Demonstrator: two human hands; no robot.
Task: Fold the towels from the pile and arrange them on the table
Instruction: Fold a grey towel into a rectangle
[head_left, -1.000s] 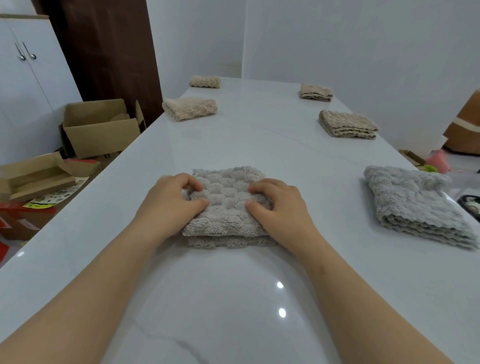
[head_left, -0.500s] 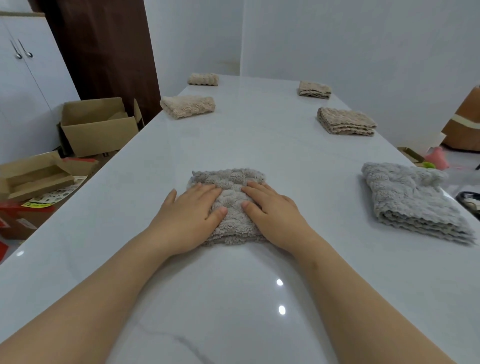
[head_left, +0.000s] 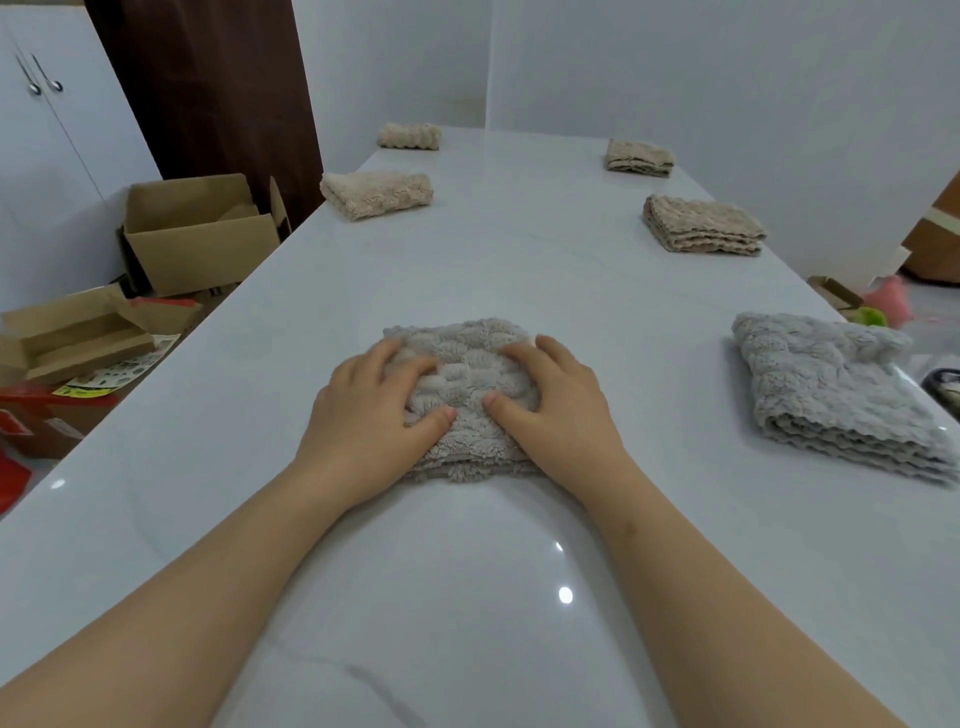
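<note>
Both hands are down on the folded grey towel (head_left: 462, 364). I have the left hand (head_left: 371, 415) on its left half and the right hand (head_left: 556, 410) on its right half, fingers loosely spread and lying on the pile, thumbs pointing inward and pressing the top layer. Neither hand grips anything. This towel sits at the middle of the white counter (head_left: 519, 260), close to me.

I count six folded towels on the counter: two grey and four beige. The second grey towel (head_left: 831, 395) lies near the right edge, well apart from my hands. Farther along that edge are a beige ribbed towel (head_left: 701, 224) and a smaller beige towel (head_left: 638, 157). Along the left edge are a fluffy beige towel (head_left: 376, 193) and another beige towel (head_left: 409, 136) at the far corner.

Off the counter to the left I see an open cardboard box (head_left: 202, 234), flattened cartons (head_left: 72, 332) and a white cupboard (head_left: 47, 130).
</note>
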